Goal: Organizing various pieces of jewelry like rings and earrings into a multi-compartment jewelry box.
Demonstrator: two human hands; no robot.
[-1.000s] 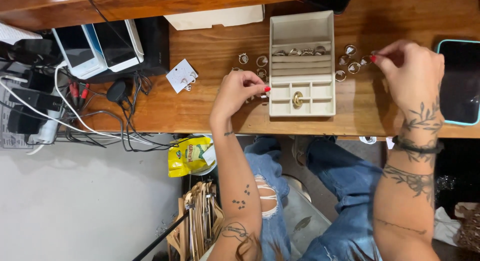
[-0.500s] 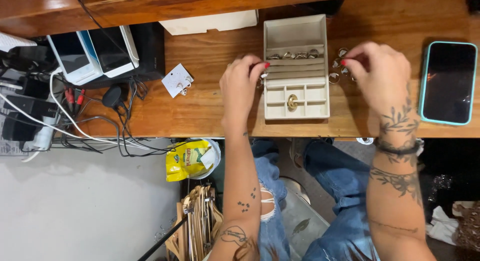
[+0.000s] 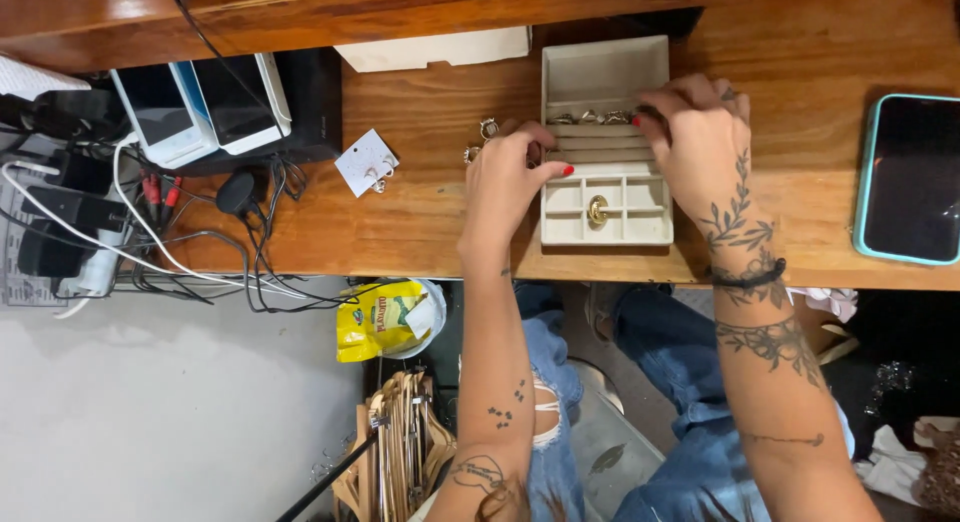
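Note:
A cream jewellery tray [image 3: 600,82] with ring slots and small square compartments lies on the wooden desk [image 3: 420,222]. My left hand [image 3: 505,187] rests against the tray's left edge, fingers curled, thumb touching the rim. My right hand [image 3: 700,142] lies over the tray's right side, fingertips at the row of rings [image 3: 590,117] set in the slots. Whether its fingers pinch a ring is hidden. A gold ring [image 3: 597,212] sits in one lower compartment. Loose rings [image 3: 487,132] lie on the desk left of the tray.
A phone in a teal case [image 3: 910,177] lies at the right. A white earring card [image 3: 366,164], a white box [image 3: 430,50], two small devices [image 3: 205,107] and tangled cables [image 3: 150,232] are at the left. Wooden hangers [image 3: 395,452] and a yellow packet [image 3: 385,317] are below the desk.
Both hands moved inward onto the tray. My right hand came from the loose rings at the tray's right to the ring slots; my left slid up along the tray's left edge.

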